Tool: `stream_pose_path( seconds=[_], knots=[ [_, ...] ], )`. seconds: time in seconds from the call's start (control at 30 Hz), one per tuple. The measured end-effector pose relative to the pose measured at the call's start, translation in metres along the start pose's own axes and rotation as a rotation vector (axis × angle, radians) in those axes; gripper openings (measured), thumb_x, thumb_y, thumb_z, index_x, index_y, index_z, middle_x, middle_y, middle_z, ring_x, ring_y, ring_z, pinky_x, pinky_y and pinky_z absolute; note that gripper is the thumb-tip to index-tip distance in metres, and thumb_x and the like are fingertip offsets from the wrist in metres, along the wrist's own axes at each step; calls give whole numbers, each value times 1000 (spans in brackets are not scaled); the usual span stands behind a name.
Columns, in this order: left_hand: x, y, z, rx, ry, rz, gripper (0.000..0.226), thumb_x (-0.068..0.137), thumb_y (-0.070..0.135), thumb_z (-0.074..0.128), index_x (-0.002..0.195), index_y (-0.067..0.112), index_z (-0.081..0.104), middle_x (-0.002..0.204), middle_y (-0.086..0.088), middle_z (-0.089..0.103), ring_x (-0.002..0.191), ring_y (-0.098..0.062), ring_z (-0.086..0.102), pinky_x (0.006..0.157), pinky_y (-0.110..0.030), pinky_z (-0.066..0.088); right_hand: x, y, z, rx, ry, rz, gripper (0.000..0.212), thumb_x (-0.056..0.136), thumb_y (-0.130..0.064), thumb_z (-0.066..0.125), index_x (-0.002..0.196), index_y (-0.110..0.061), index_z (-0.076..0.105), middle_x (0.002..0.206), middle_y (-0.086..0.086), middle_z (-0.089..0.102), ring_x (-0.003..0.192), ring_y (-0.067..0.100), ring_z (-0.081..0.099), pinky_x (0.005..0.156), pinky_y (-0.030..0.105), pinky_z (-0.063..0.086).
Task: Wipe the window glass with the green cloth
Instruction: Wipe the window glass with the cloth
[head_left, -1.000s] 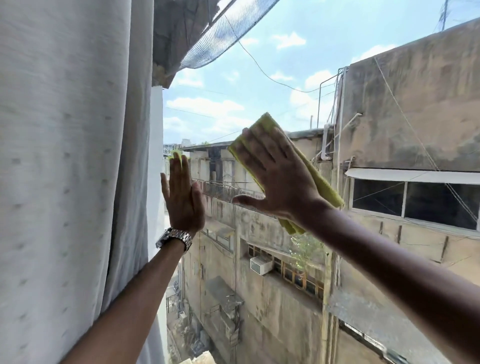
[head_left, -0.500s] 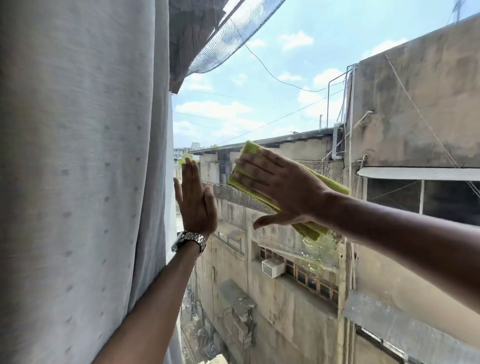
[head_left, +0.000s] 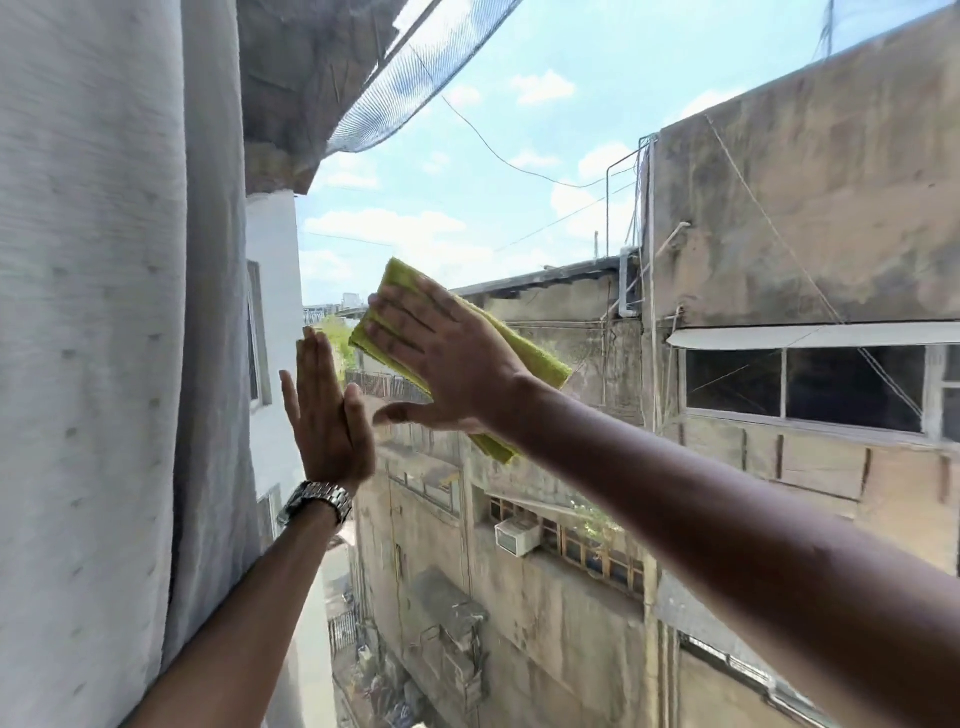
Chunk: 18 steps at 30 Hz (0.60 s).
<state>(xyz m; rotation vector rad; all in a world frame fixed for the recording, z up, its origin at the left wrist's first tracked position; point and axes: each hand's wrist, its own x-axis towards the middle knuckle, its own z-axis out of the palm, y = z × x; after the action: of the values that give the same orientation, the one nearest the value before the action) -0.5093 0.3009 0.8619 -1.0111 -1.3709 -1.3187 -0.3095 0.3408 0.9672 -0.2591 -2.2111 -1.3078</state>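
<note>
A person's right hand (head_left: 441, 369) presses a folded green cloth (head_left: 524, 348) flat against the window glass (head_left: 519, 218), fingers spread and laid open over the cloth, thumb stretched out below it; nothing is pinched or gripped, the palm alone holding the cloth to the pane; the cloth lies slanted, its upper corner rising past the fingertips on the left, its lower end showing under the wrist; the fingertips are slightly blurred. The left hand (head_left: 327, 415) stands flat and upright just beside it on the left, fingers straight and together, pointing up, thumb a little apart; whether its palm touches the glass cannot be told from this angle; a metal watch (head_left: 314, 501) circles the left wrist. Both forearms are bare and reach up from the lower edge of the view. A pale curtain (head_left: 104, 364) hangs in folds down the left side, close to the left arm. Through the glass stand weathered concrete buildings (head_left: 805, 208), a window air conditioner (head_left: 517, 535) on the wall below the hands, wires crossing a blue sky with white clouds, and netting (head_left: 415, 73) stretched overhead.
</note>
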Motion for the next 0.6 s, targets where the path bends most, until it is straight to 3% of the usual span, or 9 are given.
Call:
stream_pose_path(
  seconds=[0.17,0.27,0.37,0.47,0.6],
  knots=[
    [2,3,-2,-5,1,-19,62,102,34,22,161,15,17,170,6,11,159,-14,13,131,-47,5,-106,-3,12,155,3,120,101,91,-83,21,161,-11,14,169,14,12,158,30,6,129,50,11],
    [2,9,-9,36,-92,-48,65,101,36,18,162,11,13,171,1,6,160,-15,8,131,-51,5,-183,-8,20,190,7,277,96,95,-80,18,159,-10,23,168,13,19,157,30,12,127,51,21],
    [5,24,-25,88,-209,-89,71,99,40,14,161,5,10,172,-10,6,160,-22,7,130,-57,8,-229,-16,23,207,19,408,89,97,-74,28,158,-9,28,167,14,22,156,31,18,123,52,28],
    [4,45,-38,85,-281,19,74,97,40,22,159,1,15,171,-14,9,160,-26,8,129,-57,11,-222,-16,22,234,41,487,89,95,-72,34,159,-10,25,168,13,20,156,31,17,123,53,30],
    [-2,68,-29,95,-340,162,76,98,46,28,160,3,15,171,-14,10,160,-26,7,131,-52,10,-148,29,4,200,178,608,93,95,-75,26,160,-8,22,168,17,17,157,34,14,128,51,16]
  ],
)
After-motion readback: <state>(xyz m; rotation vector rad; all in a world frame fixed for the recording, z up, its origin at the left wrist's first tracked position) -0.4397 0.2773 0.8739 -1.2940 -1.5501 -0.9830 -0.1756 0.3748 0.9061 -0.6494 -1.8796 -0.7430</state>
